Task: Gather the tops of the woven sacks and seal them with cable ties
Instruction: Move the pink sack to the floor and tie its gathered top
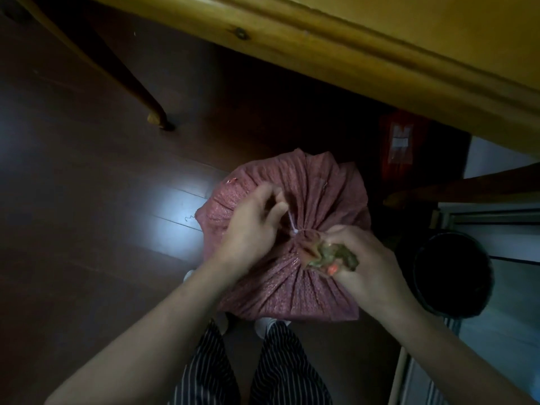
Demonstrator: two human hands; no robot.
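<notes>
A full pinkish-red woven sack stands on the dark floor in front of my feet. Its top is bunched into a neck, and a thin white cable tie circles that neck. My right hand grips the gathered end of the sack, which shows orange and green folds between the fingers. My left hand pinches the free tail of the cable tie, which runs up and left from the neck. The left hand is blurred.
A yellow wooden table overhangs the top of the view, one leg landing on the floor at left. A red packet lies beyond the sack. A dark round bucket stands at right. My striped trouser legs are below.
</notes>
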